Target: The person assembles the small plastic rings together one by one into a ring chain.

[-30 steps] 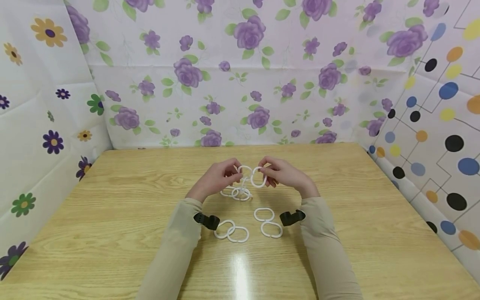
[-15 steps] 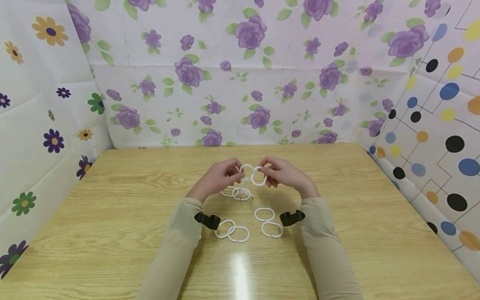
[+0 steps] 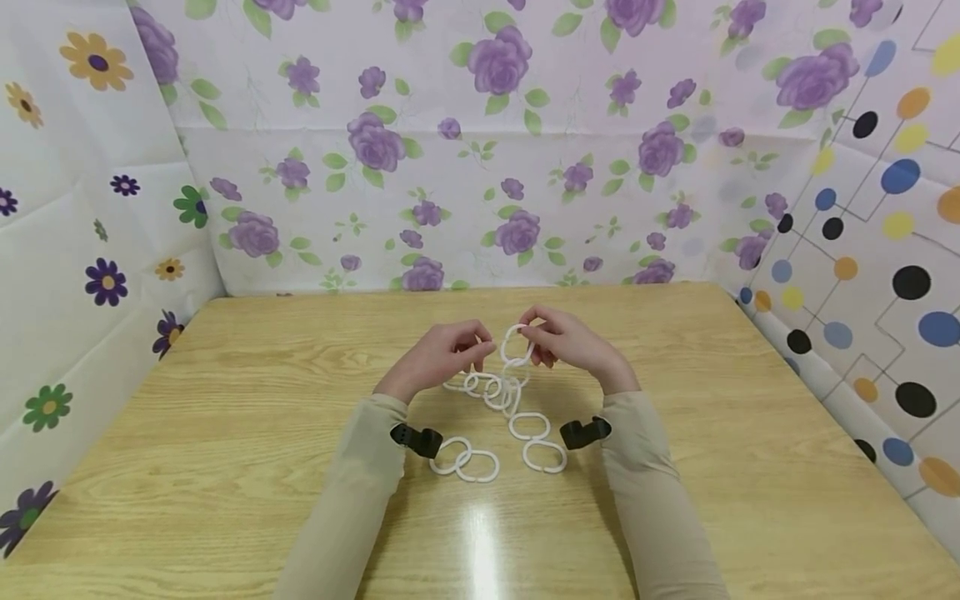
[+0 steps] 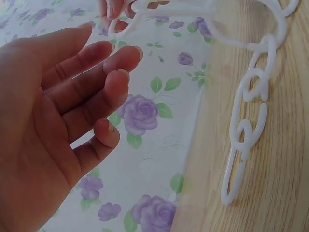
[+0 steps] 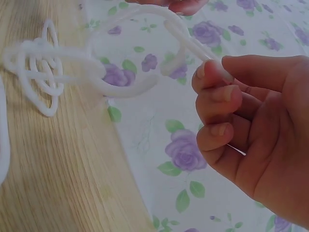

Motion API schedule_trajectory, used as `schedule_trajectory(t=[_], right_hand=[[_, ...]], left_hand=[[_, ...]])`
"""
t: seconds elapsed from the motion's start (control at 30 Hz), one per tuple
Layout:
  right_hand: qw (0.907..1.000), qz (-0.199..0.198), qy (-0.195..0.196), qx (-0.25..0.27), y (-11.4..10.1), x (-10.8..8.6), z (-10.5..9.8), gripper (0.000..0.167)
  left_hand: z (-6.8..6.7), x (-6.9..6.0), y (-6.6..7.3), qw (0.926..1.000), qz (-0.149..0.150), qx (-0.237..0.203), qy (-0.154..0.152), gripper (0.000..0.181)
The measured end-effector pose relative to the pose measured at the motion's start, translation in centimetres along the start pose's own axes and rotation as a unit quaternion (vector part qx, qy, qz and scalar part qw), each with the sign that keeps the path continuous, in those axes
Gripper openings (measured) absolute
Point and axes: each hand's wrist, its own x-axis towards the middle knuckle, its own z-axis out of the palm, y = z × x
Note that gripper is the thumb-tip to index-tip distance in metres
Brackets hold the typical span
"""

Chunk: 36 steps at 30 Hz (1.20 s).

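Observation:
Between finger and thumb, my right hand (image 3: 576,347) pinches a white plastic chain link (image 3: 504,343) above the table. More white links hang from it, a little blurred, and run down to a linked chain (image 3: 472,385) lying on the wood. My left hand (image 3: 438,360) is just left of the raised link with loosely bent fingers and nothing in its grasp. In the left wrist view, part of the chain (image 4: 263,113) trails beside the left hand (image 4: 63,116). The right wrist view has the right hand (image 5: 260,125) holding the link at its end.
Nearer me lie two interlocked white links (image 3: 477,467) on the left. On the right are two more links (image 3: 543,468), one above the other. Patterned sheets (image 3: 450,167) stand behind and beside the wooden table (image 3: 262,400). Each wrist wears a black camera (image 3: 585,434).
The left hand has let go of the link it was holding. That link and the chain have dropped and swung right under the right hand, which has risen slightly.

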Motion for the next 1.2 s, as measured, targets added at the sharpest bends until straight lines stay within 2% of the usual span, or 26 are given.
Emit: schedule_trajectory(t=[0.17, 0.4, 0.6, 0.7, 0.8, 0.9, 1.03, 1.13, 1.2], right_hand=[[0.9998, -0.015, -0.004, 0.016, -0.1, 0.0, -0.1, 0.021], [0.9985, -0.031, -0.033, 0.032, -0.4, 0.0, 0.1, 0.013], [0.9972, -0.043, -0.049, 0.037, -0.3, 0.2, 0.5, 0.009], [0.9973, -0.048, -0.054, 0.018, 0.1, 0.4, 0.6, 0.013], [0.9955, -0.043, -0.078, -0.033, 0.5, 0.4, 0.7, 0.025], [0.9865, -0.023, -0.124, -0.104, 0.9, 0.3, 1.0, 0.033], [0.9661, 0.013, -0.183, -0.181, 1.2, 0.4, 1.8, 0.025], [0.9542, 0.031, -0.209, -0.212, 1.3, 0.6, 2.6, 0.021], [0.9495, 0.038, -0.218, -0.222, 1.3, 0.7, 3.1, 0.021]], left_hand=[[0.0, 0.1, -0.1, 0.9999, -0.015, 0.000, 0.005, 0.022], [0.0, 0.2, -0.3, 0.9988, -0.043, 0.003, 0.023, 0.026], [0.1, 0.2, -0.4, 0.9989, -0.047, -0.006, 0.007, 0.023], [0.0, 0.3, -0.5, 0.9988, -0.048, -0.004, 0.003, 0.022], [-0.2, 0.2, -0.7, 0.9987, -0.050, 0.006, 0.014, 0.021], [-0.5, 0.0, -0.9, 0.9983, -0.052, 0.008, 0.025, 0.021], [-1.0, -0.2, -1.1, 0.9979, -0.056, 0.004, 0.033, 0.022], [-1.2, -0.4, -1.2, 0.9975, -0.061, 0.000, 0.036, 0.022], [-1.2, -0.5, -1.3, 0.9972, -0.064, -0.005, 0.038, 0.022]])
